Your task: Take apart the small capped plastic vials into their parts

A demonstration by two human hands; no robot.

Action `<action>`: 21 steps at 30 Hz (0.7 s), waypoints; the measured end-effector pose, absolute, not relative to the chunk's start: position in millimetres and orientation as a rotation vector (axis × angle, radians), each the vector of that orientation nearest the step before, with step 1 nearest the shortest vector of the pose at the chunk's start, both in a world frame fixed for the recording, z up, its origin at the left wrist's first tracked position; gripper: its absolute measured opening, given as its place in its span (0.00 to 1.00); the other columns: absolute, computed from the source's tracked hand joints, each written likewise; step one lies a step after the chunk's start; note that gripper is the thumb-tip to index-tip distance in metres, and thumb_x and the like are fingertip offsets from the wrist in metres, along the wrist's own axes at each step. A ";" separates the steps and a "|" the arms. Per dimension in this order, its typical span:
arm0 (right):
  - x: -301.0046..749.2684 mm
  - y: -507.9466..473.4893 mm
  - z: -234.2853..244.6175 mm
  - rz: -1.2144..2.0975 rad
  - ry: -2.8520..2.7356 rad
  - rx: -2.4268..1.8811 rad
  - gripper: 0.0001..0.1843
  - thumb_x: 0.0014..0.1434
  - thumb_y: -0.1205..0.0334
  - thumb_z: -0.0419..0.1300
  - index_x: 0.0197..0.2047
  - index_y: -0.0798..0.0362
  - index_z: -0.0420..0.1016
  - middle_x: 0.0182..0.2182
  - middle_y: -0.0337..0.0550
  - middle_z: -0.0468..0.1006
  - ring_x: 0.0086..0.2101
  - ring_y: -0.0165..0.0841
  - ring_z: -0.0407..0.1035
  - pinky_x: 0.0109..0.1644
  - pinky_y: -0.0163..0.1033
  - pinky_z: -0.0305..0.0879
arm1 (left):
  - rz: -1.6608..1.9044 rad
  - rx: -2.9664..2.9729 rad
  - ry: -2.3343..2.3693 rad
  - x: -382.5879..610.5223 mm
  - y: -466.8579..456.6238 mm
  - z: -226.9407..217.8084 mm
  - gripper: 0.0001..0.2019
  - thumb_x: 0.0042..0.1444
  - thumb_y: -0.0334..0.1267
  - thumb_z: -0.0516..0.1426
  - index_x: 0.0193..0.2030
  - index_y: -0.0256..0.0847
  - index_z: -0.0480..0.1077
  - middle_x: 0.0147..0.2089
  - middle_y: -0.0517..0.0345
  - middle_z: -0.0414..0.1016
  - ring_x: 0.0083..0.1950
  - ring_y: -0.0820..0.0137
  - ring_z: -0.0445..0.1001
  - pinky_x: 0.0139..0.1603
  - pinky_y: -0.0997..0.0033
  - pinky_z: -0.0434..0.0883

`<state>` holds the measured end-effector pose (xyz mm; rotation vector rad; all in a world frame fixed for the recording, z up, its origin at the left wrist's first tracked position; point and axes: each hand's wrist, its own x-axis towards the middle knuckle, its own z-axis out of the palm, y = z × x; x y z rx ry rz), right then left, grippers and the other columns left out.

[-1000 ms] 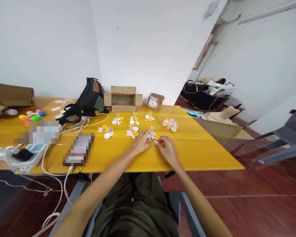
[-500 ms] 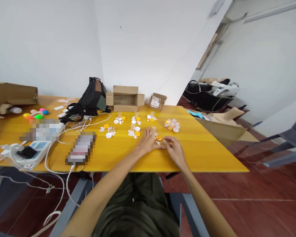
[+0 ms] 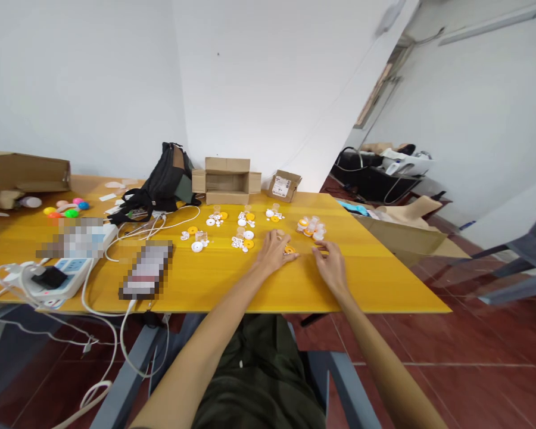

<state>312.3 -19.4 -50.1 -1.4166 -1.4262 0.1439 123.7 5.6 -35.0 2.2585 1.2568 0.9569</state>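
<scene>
My left hand (image 3: 273,250) lies on the yellow table (image 3: 232,280) with its fingers stretched over a small cluster of white parts and an orange disc (image 3: 290,249). My right hand (image 3: 331,264) rests a little to the right, fingers drawn together near a small piece that is too small to name. Just beyond it sits a pile of small clear cups with orange and white lids (image 3: 311,226). More groups of white and orange parts (image 3: 243,238) lie in rows to the left of my hands.
An open cardboard box (image 3: 227,180), a smaller box (image 3: 284,185) and a black bag (image 3: 165,179) stand at the back. A power strip with cables (image 3: 56,276), coloured balls (image 3: 67,208) and another box (image 3: 27,176) are at the left. The table's right edge borders red floor tiles.
My right hand has slid to the right, away from the left hand. The left hand has moved slightly forward over the orange disc. The view has shifted a little.
</scene>
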 end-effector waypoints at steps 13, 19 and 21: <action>303.6 -10.0 -56.1 0.309 -1.708 -1.352 0.17 0.59 0.48 0.56 0.42 0.49 0.78 0.43 0.51 0.82 0.44 0.46 0.76 0.51 0.56 0.73 | 0.922 2.304 1.272 125.0 13.8 -33.6 0.12 0.57 0.43 0.62 0.45 0.44 0.70 0.51 0.51 0.62 0.57 0.57 0.65 0.63 0.51 0.68; 296.8 -7.2 -57.2 0.339 -1.847 -1.285 0.17 0.60 0.51 0.55 0.46 0.48 0.78 0.46 0.48 0.83 0.47 0.44 0.76 0.56 0.55 0.71 | 0.979 2.281 1.283 125.0 23.0 -33.9 0.07 0.56 0.38 0.63 0.40 0.42 0.71 0.49 0.51 0.62 0.55 0.57 0.66 0.63 0.52 0.68; 296.3 -6.5 -57.8 0.358 -1.857 -1.278 0.18 0.60 0.52 0.55 0.48 0.48 0.78 0.47 0.48 0.83 0.48 0.44 0.76 0.57 0.56 0.70 | 0.988 2.284 1.268 124.2 26.3 -34.1 0.07 0.55 0.38 0.63 0.40 0.43 0.71 0.49 0.51 0.63 0.55 0.57 0.66 0.62 0.51 0.69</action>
